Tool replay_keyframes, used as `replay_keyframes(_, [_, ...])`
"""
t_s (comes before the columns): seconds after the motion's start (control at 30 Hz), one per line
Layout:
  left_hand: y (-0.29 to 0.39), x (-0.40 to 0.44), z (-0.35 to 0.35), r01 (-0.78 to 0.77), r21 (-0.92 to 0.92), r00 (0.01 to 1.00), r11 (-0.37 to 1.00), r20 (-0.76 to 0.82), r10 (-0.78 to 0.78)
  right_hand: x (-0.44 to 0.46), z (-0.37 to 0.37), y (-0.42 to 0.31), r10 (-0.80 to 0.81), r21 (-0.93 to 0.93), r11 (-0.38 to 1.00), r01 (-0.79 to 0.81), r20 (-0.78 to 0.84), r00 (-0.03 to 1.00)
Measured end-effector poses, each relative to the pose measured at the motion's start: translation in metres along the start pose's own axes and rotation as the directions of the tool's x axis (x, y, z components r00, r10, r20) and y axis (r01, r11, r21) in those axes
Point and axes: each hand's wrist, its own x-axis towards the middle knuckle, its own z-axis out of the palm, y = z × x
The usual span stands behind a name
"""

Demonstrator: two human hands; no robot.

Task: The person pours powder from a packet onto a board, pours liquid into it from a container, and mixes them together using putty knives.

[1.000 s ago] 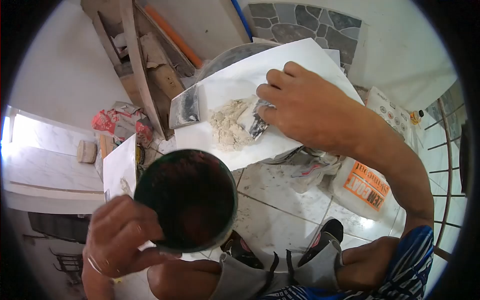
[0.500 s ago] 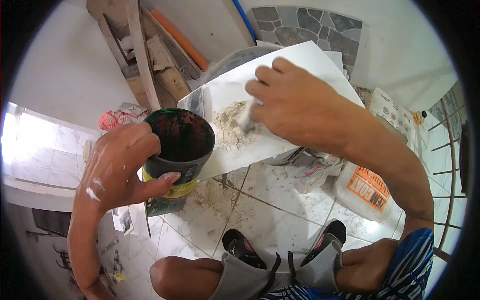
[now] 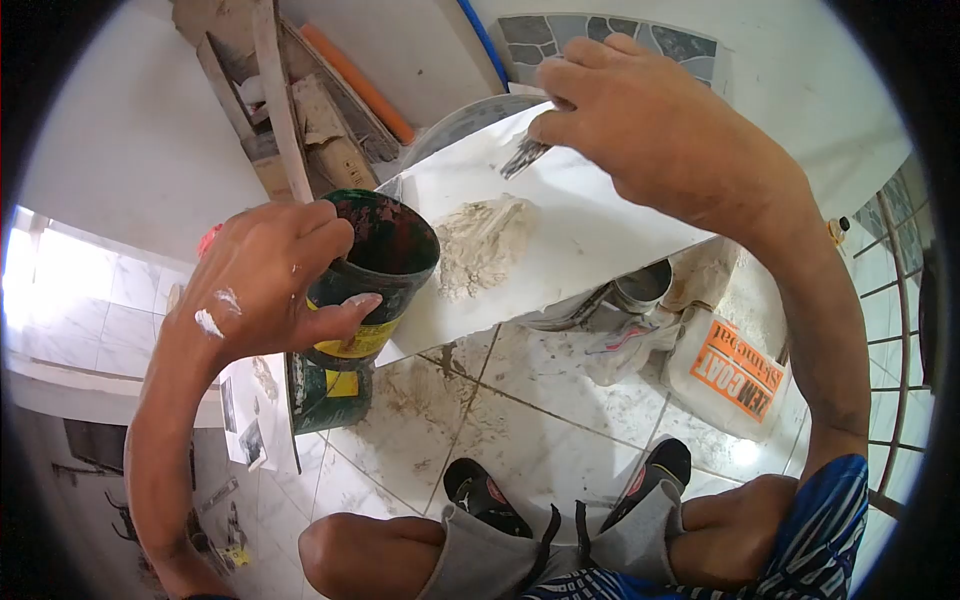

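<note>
Dark can, yellow label partly covered, clamped in left hand; right hand pinches half-hidden scraper; bag reads "Skimcoat", upside down.

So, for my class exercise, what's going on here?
A person's left hand grips a dark green cylindrical can with a yellow band near its rim, its open mouth facing upward. Their right hand holds a small flat, dark-and-white blade near the far edge of a flat white board, apart from the off-white mound of powder or paste lying there. On the tiled floor sits a white package with an orange Skimcoat label.
</note>
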Motion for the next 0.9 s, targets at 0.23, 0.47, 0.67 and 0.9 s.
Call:
replay_keyframes(0.23, [0.000, 0.007, -0.002, 0.006, 0.014, 1.000, 1.000, 0.008, -0.006, -0.003, -0.009, -0.003, 0.108, 0.006, 0.994, -0.109, 0.131, 0.985])
replay_keyframes(0.47, [0.001, 0.007, -0.005, 0.037, 0.029, 0.999, 0.999, 0.025, -0.037, -0.010, 0.007, 0.006, -0.012, 0.004, 1.000, 0.012, 0.008, 1.000])
replay_keyframes(0.67, [0.002, 0.006, 0.001, 0.061, 0.024, 0.998, 0.998, 0.020, -0.062, -0.009, 0.009, 0.001, 0.026, -0.019, 1.000, -0.024, 0.074, 0.997])
replay_keyframes(0.9, [0.003, 0.008, -0.002, 0.014, 0.061, 1.000, 0.998, 0.006, -0.015, -0.009, 0.009, -0.002, 0.016, -0.017, 1.000, -0.015, 0.066, 0.998])
